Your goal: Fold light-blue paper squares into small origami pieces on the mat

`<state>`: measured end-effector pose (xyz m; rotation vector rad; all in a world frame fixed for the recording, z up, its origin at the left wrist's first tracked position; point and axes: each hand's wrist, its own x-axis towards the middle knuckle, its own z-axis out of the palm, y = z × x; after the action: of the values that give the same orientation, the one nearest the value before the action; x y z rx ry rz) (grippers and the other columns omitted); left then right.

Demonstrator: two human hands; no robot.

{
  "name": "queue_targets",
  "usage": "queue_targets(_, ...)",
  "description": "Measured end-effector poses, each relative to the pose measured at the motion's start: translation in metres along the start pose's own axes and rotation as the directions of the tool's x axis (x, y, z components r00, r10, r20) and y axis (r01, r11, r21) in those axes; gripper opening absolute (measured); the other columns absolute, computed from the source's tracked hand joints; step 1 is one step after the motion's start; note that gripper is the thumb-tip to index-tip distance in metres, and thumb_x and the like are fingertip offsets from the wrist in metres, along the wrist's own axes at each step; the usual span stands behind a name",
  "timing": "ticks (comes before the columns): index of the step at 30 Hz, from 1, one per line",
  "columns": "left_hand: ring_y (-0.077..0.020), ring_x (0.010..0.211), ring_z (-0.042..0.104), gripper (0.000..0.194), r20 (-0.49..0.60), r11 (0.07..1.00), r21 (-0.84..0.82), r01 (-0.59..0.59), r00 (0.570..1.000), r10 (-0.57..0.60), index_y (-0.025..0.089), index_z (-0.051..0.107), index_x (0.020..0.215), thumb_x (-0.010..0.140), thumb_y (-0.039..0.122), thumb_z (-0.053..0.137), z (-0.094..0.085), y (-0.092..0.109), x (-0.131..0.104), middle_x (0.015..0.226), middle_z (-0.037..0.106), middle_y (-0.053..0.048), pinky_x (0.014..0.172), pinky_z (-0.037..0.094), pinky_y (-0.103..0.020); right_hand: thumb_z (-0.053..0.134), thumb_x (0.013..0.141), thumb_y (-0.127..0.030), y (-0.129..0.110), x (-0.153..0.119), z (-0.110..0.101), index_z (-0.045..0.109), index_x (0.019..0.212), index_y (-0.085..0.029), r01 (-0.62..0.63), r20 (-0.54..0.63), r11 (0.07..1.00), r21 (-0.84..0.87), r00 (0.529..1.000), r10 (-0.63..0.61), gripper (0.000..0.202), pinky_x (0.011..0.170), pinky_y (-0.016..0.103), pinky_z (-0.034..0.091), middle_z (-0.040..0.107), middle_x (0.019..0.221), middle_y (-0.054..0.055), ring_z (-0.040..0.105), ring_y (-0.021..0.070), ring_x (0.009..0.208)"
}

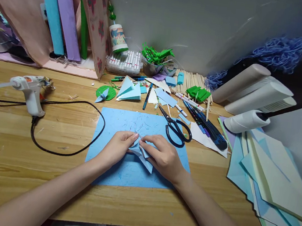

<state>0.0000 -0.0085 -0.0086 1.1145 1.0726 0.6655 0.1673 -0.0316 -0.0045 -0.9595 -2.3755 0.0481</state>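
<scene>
Both of my hands meet over a blue mat [120, 174] and hold a folded piece of light blue paper [144, 160]. On its left side, my left hand [120, 144] pinches the paper between thumb and fingers. The fingers of my right hand [162, 153] are closed on its upper and right part. Pointed flaps of the paper stick out below, toward the lower right. Just beyond my right hand, black-handled scissors [176, 129] lie on the mat's upper right edge, blades pointing up and left.
A white glue gun [32, 93] stands at left, its black cable [64, 153] looping toward the mat. Behind lie a small folded blue paper shape [103, 95] on a green disc [110, 92], paper scraps, markers [126, 60] and a utility knife [215, 134]. Paper sheets [282, 174] are piled at right.
</scene>
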Motion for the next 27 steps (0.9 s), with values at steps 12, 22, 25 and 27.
queue_targets(12, -0.0130, 0.066, 0.054, 0.024, -0.084, 0.994, -0.113, -0.001, 0.996, -0.009, 0.012, 0.065, 0.078, 0.073, 0.036, 0.058, 0.006, 0.002, -0.002, 0.067, 0.062, -0.001, 0.061, 0.043, -0.022, 0.049, 0.079, -0.007, -0.003, -0.001, 0.002, 0.062, 0.096, -0.010, -0.062, -0.005, 0.998, 0.035, 0.998, 0.062, 0.021, 0.070, 0.031, 0.049, 0.065, 0.089, 0.011, 0.056, 0.0199, 0.081)
queue_targets(22, -0.0167, 0.071, 0.059, 0.033, -0.186, 0.997, -0.003, -0.080, 0.980, 0.078, 0.012, 0.069, 0.085, 0.076, 0.040, 0.055, 0.008, -0.003, -0.001, 0.072, 0.069, -0.004, 0.064, 0.044, -0.024, 0.045, 0.079, -0.005, -0.009, 0.001, 0.004, 0.063, 0.093, -0.008, -0.051, -0.027, 0.999, -0.006, 0.998, 0.051, 0.023, 0.070, 0.031, 0.050, 0.065, 0.087, 0.012, 0.056, 0.0210, 0.083)
queue_targets(25, -0.0164, 0.071, 0.059, 0.032, -0.192, 0.996, 0.002, -0.088, 0.978, 0.087, 0.012, 0.068, 0.084, 0.077, 0.039, 0.054, 0.008, -0.002, 0.000, 0.074, 0.068, -0.005, 0.065, 0.043, -0.024, 0.046, 0.078, -0.004, -0.010, 0.002, 0.005, 0.063, 0.093, -0.009, -0.059, -0.024, 0.998, -0.023, 0.998, 0.058, 0.023, 0.070, 0.031, 0.050, 0.065, 0.088, 0.012, 0.055, 0.0211, 0.083)
queue_targets(27, -0.0162, 0.071, 0.058, 0.030, -0.191, 0.996, 0.008, -0.087, 0.978, 0.087, 0.012, 0.068, 0.083, 0.077, 0.038, 0.054, 0.008, -0.001, 0.000, 0.074, 0.067, -0.004, 0.064, 0.042, -0.023, 0.046, 0.077, -0.004, -0.011, 0.002, 0.006, 0.063, 0.092, -0.009, -0.073, -0.015, 0.997, -0.029, 0.997, 0.072, 0.023, 0.070, 0.031, 0.049, 0.065, 0.088, 0.011, 0.055, 0.0210, 0.083)
